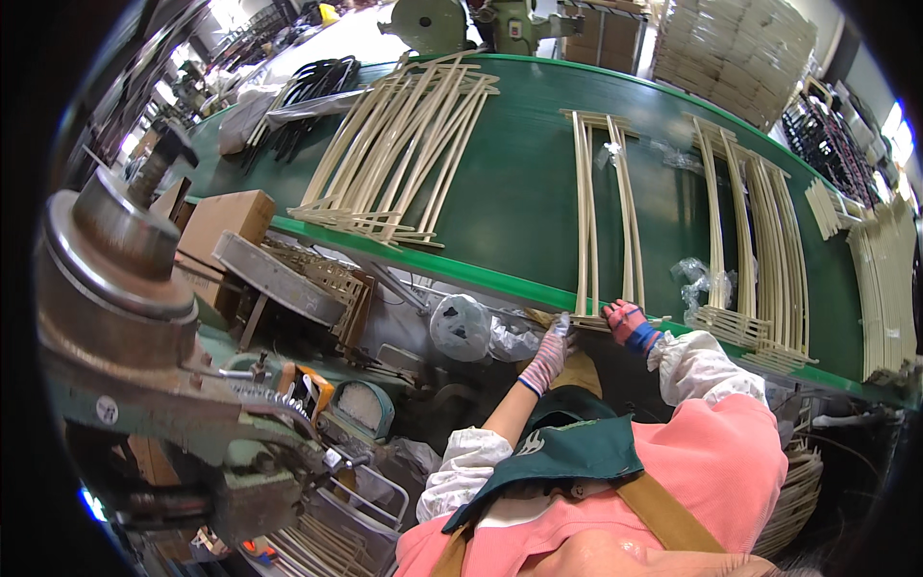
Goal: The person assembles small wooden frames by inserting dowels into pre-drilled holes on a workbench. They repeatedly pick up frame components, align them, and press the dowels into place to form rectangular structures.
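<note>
I've got both gloved hands on the bamboo frame (606, 221) at the green surface (510, 192) near edge: left hand (550, 351) pinching its bottom end, right hand (630, 325) gripping it too

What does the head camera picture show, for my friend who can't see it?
A person in a pink top and green apron grips the near end of a pale wooden frame on a green table with both gloved hands, left hand and right hand. More frames lie stacked on the table, and a metal machine stands at left.
</note>
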Action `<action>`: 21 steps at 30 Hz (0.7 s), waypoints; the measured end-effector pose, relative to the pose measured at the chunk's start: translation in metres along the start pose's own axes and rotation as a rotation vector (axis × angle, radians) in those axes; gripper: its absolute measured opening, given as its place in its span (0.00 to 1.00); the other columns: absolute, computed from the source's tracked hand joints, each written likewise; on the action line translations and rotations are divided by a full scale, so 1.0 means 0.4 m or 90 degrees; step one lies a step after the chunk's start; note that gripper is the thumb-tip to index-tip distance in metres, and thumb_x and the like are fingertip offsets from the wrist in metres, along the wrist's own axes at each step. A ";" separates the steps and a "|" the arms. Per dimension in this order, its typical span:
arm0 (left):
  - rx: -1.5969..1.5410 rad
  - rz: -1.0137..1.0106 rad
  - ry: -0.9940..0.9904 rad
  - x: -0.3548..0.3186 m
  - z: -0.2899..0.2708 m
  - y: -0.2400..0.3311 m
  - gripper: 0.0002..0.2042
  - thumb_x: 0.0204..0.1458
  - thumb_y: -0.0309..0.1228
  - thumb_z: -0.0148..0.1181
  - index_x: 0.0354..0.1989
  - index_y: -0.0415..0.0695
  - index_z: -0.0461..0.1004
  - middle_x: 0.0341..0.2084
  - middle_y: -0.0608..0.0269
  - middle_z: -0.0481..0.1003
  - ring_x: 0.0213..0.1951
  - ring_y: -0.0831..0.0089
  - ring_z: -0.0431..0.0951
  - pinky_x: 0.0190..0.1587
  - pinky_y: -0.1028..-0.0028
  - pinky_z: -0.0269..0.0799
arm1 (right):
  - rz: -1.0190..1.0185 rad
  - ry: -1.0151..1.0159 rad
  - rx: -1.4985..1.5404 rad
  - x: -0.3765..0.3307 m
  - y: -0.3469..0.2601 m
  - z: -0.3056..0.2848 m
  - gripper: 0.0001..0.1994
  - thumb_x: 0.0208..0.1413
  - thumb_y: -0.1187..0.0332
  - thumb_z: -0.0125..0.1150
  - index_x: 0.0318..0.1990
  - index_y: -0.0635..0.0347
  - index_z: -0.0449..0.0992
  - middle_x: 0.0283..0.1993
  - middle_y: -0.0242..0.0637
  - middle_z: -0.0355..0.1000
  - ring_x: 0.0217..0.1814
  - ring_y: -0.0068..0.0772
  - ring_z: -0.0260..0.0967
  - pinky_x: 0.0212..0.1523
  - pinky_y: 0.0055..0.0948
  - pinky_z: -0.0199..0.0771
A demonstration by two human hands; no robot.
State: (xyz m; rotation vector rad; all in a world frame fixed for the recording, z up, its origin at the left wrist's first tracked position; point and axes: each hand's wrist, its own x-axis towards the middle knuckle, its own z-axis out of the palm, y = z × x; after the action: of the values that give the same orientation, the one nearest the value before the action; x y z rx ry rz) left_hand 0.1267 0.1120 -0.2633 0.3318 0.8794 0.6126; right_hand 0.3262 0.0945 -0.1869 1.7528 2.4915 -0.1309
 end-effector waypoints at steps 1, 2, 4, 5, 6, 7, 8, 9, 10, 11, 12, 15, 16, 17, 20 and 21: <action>-0.012 0.015 -0.026 -0.024 0.015 0.024 0.36 0.54 0.56 0.47 0.62 0.40 0.51 0.62 0.50 0.55 0.62 0.53 0.56 0.58 0.55 0.57 | -0.019 0.071 0.042 -0.001 0.005 -0.030 0.12 0.46 0.68 0.49 0.39 0.58 0.71 0.32 0.41 0.72 0.38 0.41 0.71 0.47 0.35 0.67; 0.007 0.005 -0.029 -0.045 0.031 0.048 0.37 0.54 0.57 0.46 0.63 0.39 0.49 0.62 0.49 0.53 0.64 0.53 0.53 0.59 0.55 0.54 | -0.014 0.051 0.038 -0.003 0.013 -0.073 0.09 0.47 0.69 0.51 0.36 0.59 0.70 0.31 0.39 0.71 0.36 0.41 0.70 0.42 0.37 0.68; -0.006 -0.010 -0.049 -0.086 0.059 0.076 0.40 0.54 0.58 0.44 0.64 0.37 0.45 0.64 0.47 0.49 0.66 0.53 0.47 0.62 0.55 0.50 | -0.031 0.254 0.180 -0.009 0.040 -0.205 0.11 0.43 0.71 0.56 0.37 0.59 0.71 0.30 0.41 0.70 0.34 0.45 0.70 0.35 0.41 0.69; 0.030 -0.015 -0.081 -0.097 0.071 0.084 0.44 0.52 0.61 0.43 0.65 0.38 0.41 0.65 0.45 0.46 0.67 0.53 0.43 0.64 0.55 0.45 | -0.012 0.287 0.203 -0.002 0.046 -0.284 0.11 0.41 0.72 0.57 0.37 0.59 0.71 0.29 0.41 0.70 0.32 0.47 0.69 0.33 0.42 0.69; 0.042 -0.018 -0.097 -0.104 0.083 0.084 0.45 0.52 0.62 0.43 0.66 0.39 0.40 0.65 0.45 0.45 0.67 0.53 0.42 0.64 0.55 0.43 | -0.029 0.347 0.220 0.010 0.058 -0.372 0.12 0.40 0.73 0.58 0.36 0.58 0.71 0.28 0.42 0.69 0.31 0.48 0.69 0.30 0.42 0.69; 0.053 -0.019 -0.131 -0.104 0.095 0.081 0.46 0.51 0.63 0.42 0.66 0.39 0.38 0.65 0.45 0.44 0.67 0.53 0.42 0.65 0.55 0.42 | -0.052 0.385 0.208 0.024 0.080 -0.466 0.10 0.42 0.74 0.56 0.35 0.58 0.71 0.28 0.44 0.69 0.30 0.49 0.69 0.30 0.41 0.70; 0.069 -0.008 -0.159 -0.099 0.108 0.072 0.47 0.50 0.64 0.42 0.66 0.40 0.37 0.66 0.45 0.43 0.67 0.53 0.41 0.65 0.55 0.41 | -0.068 0.440 0.209 0.047 0.112 -0.565 0.09 0.41 0.73 0.57 0.34 0.57 0.72 0.28 0.44 0.69 0.30 0.48 0.69 0.29 0.39 0.70; 0.040 -0.010 -0.142 -0.094 0.116 0.060 0.47 0.49 0.66 0.42 0.66 0.41 0.38 0.66 0.47 0.43 0.67 0.52 0.40 0.66 0.55 0.37 | -0.100 0.532 0.159 0.069 0.148 -0.659 0.08 0.40 0.72 0.57 0.32 0.57 0.72 0.27 0.45 0.69 0.30 0.47 0.68 0.29 0.38 0.69; 0.020 -0.022 -0.146 -0.085 0.126 0.047 0.47 0.49 0.65 0.43 0.67 0.42 0.38 0.66 0.48 0.41 0.67 0.52 0.40 0.65 0.54 0.38 | -0.110 0.619 0.043 0.090 0.190 -0.747 0.08 0.39 0.71 0.57 0.31 0.56 0.73 0.27 0.45 0.69 0.30 0.47 0.68 0.29 0.36 0.69; 0.013 -0.032 -0.119 -0.076 0.134 0.037 0.46 0.49 0.65 0.44 0.67 0.44 0.38 0.67 0.49 0.40 0.67 0.52 0.40 0.65 0.54 0.39 | -0.047 0.686 -0.096 0.110 0.237 -0.830 0.08 0.41 0.72 0.56 0.32 0.55 0.74 0.27 0.44 0.69 0.29 0.45 0.69 0.28 0.35 0.69; 0.008 -0.041 -0.094 -0.067 0.140 0.028 0.46 0.49 0.64 0.45 0.67 0.45 0.38 0.67 0.50 0.38 0.67 0.52 0.40 0.65 0.54 0.39 | -0.079 0.728 -0.098 0.109 0.288 -0.904 0.11 0.42 0.73 0.57 0.36 0.53 0.75 0.26 0.43 0.71 0.27 0.43 0.70 0.27 0.36 0.69; -0.015 -0.017 -0.042 -0.044 0.146 0.027 0.45 0.49 0.62 0.48 0.68 0.49 0.37 0.68 0.51 0.34 0.67 0.51 0.40 0.65 0.55 0.41 | 0.030 0.850 -0.101 0.072 0.405 -1.043 0.12 0.50 0.72 0.61 0.44 0.56 0.76 0.28 0.40 0.75 0.26 0.24 0.72 0.28 0.28 0.70; -0.060 -0.022 -0.048 -0.044 0.148 0.030 0.45 0.49 0.62 0.48 0.68 0.49 0.38 0.68 0.51 0.35 0.67 0.51 0.40 0.65 0.56 0.40 | 0.040 0.844 -0.099 0.041 0.436 -1.079 0.13 0.51 0.75 0.58 0.46 0.61 0.75 0.35 0.39 0.77 0.33 0.21 0.72 0.34 0.26 0.72; -0.029 0.007 -0.082 -0.048 0.152 0.038 0.45 0.48 0.63 0.49 0.68 0.49 0.39 0.67 0.51 0.37 0.67 0.53 0.40 0.66 0.56 0.38 | -0.076 0.895 -0.141 0.024 0.466 -1.129 0.13 0.53 0.77 0.56 0.47 0.62 0.73 0.41 0.38 0.76 0.41 0.20 0.71 0.41 0.24 0.72; 0.009 -0.003 -0.101 -0.097 0.191 0.079 0.48 0.45 0.65 0.51 0.67 0.48 0.39 0.67 0.50 0.38 0.67 0.54 0.41 0.66 0.57 0.36 | -0.092 0.908 0.105 -0.055 0.547 -1.262 0.13 0.58 0.70 0.56 0.50 0.60 0.72 0.37 0.30 0.73 0.33 0.14 0.66 0.33 0.14 0.68; 0.175 0.046 -0.089 -0.129 0.212 0.104 0.51 0.42 0.66 0.53 0.67 0.46 0.40 0.67 0.49 0.39 0.67 0.54 0.42 0.66 0.56 0.37 | -0.126 0.871 0.247 -0.083 0.575 -1.320 0.13 0.58 0.70 0.54 0.51 0.59 0.71 0.36 0.29 0.72 0.31 0.12 0.65 0.28 0.12 0.64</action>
State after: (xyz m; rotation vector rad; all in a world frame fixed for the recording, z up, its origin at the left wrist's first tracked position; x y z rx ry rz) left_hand 0.1544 0.1104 -0.1594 0.6501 0.8205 0.5279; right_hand 0.5401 0.2059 0.3370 2.1238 3.7150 0.9640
